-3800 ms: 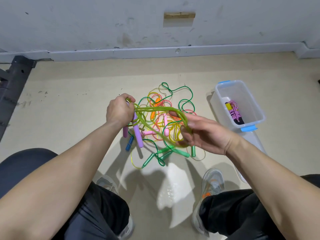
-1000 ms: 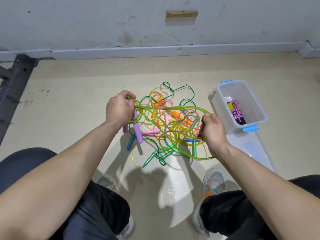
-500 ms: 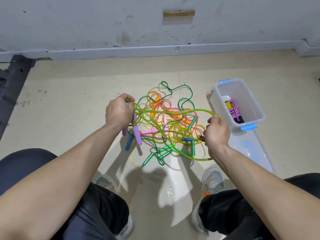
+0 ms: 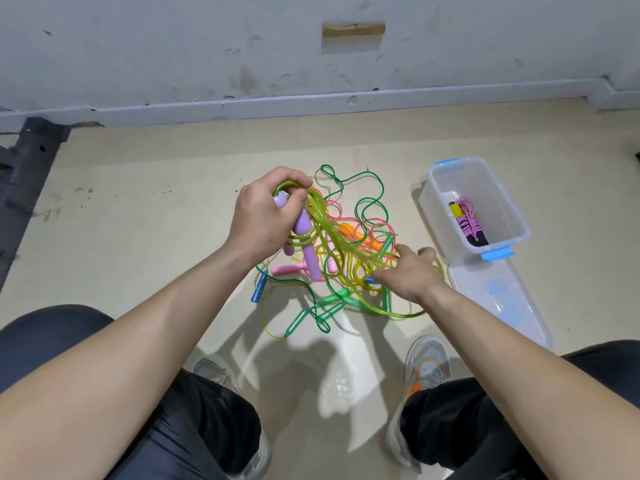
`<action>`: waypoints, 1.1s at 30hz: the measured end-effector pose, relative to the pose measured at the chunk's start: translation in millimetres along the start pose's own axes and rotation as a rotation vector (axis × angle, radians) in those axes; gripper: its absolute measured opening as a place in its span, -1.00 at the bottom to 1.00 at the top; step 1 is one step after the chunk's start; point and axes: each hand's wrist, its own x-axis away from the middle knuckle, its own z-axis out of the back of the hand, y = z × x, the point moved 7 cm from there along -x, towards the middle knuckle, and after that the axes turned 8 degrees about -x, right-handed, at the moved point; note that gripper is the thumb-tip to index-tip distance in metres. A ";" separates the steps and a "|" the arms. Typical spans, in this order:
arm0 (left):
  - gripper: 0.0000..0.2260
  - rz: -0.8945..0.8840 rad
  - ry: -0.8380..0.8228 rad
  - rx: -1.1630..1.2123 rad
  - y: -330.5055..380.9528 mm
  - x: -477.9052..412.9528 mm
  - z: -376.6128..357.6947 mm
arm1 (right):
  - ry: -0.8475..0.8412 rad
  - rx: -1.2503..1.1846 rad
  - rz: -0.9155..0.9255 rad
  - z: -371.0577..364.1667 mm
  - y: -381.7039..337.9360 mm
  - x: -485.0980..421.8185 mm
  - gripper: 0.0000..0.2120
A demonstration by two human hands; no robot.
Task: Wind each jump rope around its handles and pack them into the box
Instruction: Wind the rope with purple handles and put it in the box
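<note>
Far left: dark metal frame (image 4: 26,161) lying along the floor (image 4: 138,209), up by the grey baseboard (image 4: 221,107). Left hand (image 4: 261,220) raised over the pile, fingers (image 4: 294,199) clenched round the top of two lilac handles (image 4: 306,244) plus a bunch of yellow-green rope (image 4: 330,232); handles hang tilted, lower ends pointing down-right into the tangle. That rope runs from the fist diagonally down to the right hand, with more of it looped on the floor nearer the person. Under and around it, the rope pile (image 4: 349,216) sits on the floor between both hands: blue handle (image 4: 259,292) at its left edge, pink handle (image 4: 287,270) just beside the lilac ones, green handles (image 4: 313,311) on the near side, orange handle (image 4: 360,237) mid-pile, dark green rope (image 4: 367,188) looping out the far side. Right hand (image 4: 410,275) low on the pile's right edge, palm down, fingers (image 4: 381,271) stretched out and loose, touching the yellow-green strands, not curled round them. Right of the pile, apart from it: clear box (image 4: 519,216) with blue latches, open top, standing on the floor. Inside it, one wound rope (image 4: 467,220), pink cord wrapped round yellow and black handles, lying along the box's length. Clear lid (image 4: 502,299) flat on the floor, touching the box's near end. Both shoes visible at the bottom, left shoe (image 4: 214,372) and right shoe (image 4: 427,365), either side of a shiny patch of floor.
</note>
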 end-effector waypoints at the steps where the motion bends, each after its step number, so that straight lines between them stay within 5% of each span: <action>1: -0.81 -0.007 -0.003 0.007 2.7 1.4 -0.9 | 0.017 0.040 0.016 0.4 -3.5 2.9 -0.16; 4: -0.78 -0.033 0.011 -0.014 9.9 3.7 -4.5 | 0.063 0.058 0.213 -1.7 -24.3 9.0 -0.14; 9: -0.78 -0.013 0.031 0.007 3.0 -1.7 -6.9 | 0.085 -0.010 0.665 -5.9 -66.9 29.2 -0.80; 13: -0.78 -0.008 0.038 0.012 -1.3 -4.7 -5.6 | 0.113 -0.066 0.775 1.8 -78.3 43.2 -0.90; 22: -0.84 -0.019 -0.001 -0.257 -21.3 -9.8 -8.5 | -0.058 -0.390 0.639 7.9 -75.3 38.4 -0.89; 23: -0.85 -0.028 -0.006 -0.301 -24.4 -9.5 -10.7 | -0.038 -0.416 0.632 11.5 -75.5 39.0 -0.97; 27: -0.86 0.042 -0.055 -0.412 -49.3 -6.7 -18.5 | 0.153 -0.439 0.610 25.3 -66.4 31.1 -0.76; 30: -0.85 0.156 -0.058 -0.460 -72.8 -12.1 -2.7 | 0.306 -0.743 0.459 52.7 -43.1 15.3 -0.66; 33: -0.84 0.204 -0.022 -0.354 -76.4 -19.4 10.5 | 0.274 -0.861 0.364 56.7 -27.9 1.0 -0.65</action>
